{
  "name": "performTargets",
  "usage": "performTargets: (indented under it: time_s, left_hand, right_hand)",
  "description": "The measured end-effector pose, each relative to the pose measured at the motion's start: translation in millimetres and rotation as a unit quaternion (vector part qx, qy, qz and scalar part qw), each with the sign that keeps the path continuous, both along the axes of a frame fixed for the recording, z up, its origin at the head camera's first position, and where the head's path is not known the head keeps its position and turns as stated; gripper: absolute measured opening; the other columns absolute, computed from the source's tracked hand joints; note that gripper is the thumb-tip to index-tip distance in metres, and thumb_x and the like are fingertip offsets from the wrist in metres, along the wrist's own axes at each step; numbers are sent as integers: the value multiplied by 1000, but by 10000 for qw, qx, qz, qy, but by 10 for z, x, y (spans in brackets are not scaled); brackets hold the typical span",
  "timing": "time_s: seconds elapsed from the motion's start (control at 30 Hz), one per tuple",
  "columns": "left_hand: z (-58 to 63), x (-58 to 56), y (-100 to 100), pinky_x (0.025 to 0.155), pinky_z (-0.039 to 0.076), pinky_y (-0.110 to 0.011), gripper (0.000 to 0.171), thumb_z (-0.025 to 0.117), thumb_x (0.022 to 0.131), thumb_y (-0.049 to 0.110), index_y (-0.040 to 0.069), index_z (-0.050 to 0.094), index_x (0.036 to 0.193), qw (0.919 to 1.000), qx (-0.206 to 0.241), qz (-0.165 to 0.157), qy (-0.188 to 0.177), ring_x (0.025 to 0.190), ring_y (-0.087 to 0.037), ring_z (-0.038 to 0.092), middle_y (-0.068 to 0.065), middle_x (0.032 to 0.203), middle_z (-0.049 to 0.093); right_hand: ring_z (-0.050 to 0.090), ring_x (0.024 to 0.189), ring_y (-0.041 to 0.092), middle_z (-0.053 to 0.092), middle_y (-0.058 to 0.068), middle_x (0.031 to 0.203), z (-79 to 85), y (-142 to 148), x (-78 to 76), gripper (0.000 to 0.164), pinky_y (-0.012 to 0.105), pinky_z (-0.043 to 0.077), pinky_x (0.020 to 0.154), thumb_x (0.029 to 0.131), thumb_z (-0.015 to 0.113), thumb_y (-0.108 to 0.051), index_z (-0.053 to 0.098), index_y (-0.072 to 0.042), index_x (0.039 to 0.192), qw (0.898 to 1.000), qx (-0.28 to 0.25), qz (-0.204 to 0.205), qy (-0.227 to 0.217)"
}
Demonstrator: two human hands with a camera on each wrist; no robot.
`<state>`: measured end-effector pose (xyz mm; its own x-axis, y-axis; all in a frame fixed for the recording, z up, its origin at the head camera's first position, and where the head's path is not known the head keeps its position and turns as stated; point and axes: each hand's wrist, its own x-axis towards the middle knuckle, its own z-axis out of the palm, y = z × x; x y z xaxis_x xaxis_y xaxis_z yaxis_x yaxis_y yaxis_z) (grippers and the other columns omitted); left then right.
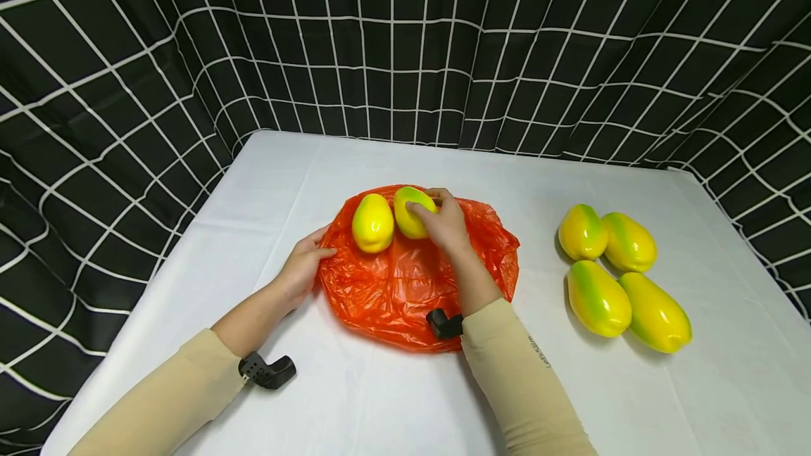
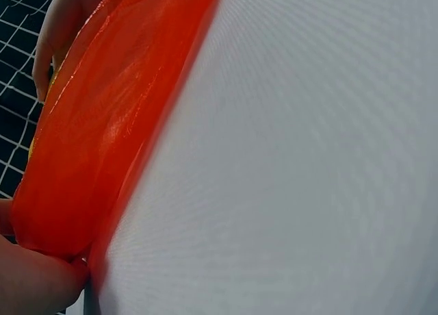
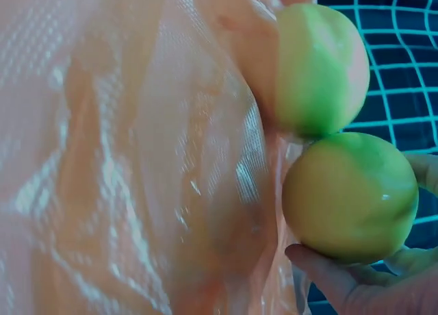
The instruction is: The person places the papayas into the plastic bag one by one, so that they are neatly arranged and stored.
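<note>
A red plastic bag (image 1: 393, 308) lies spread on the table, with one yellow-and-green mango-like fruit (image 1: 372, 224) on its far part. Just right of that fruit, my right hand (image 1: 451, 224) grips a second mango-like fruit (image 1: 410, 217), thumb on the near side. In the right wrist view the held fruit (image 3: 349, 198) appears touching the other fruit (image 3: 321, 68); whether it rests on the bag I cannot tell. My left hand (image 1: 300, 266) pinches the bag's left edge, thumb on top. The left wrist view shows the red plastic (image 2: 102, 137) caught at those fingers (image 2: 41, 281).
Several more mango-like fruits (image 1: 598, 299) sit in a cluster to the right of the bag. A white cloth (image 1: 266, 181) covers the table. Black curtains (image 1: 393, 41) with a white grid stand behind it and at both sides.
</note>
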<state>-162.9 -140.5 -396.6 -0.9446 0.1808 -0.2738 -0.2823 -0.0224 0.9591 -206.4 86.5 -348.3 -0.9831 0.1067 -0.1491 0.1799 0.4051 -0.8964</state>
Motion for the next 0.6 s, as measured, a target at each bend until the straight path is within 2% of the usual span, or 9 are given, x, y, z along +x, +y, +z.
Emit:
performTargets:
  time_s: [0.37,0.6]
  left_hand:
    - [-2,1,-7,114,28,-38,56,36,94,1,5,22,148,10000,-41,-49,3,139,-22,29,-9,154,25]
    - [2,1,-1,115,26,-37,56,36,94,0,4,21,148,10000,31,-46,38,141,-22,25,-10,154,23]
  right_hand:
    - [50,114,29,50,14,131,-98,-157,-1,52,39,47,97,85,62,-33,46,-7,128,9991,268,321,-11]
    - [53,107,28,51,16,126,-143,-187,-15,50,37,49,91,85,62,-30,45,-6,126,9985,377,377,126]
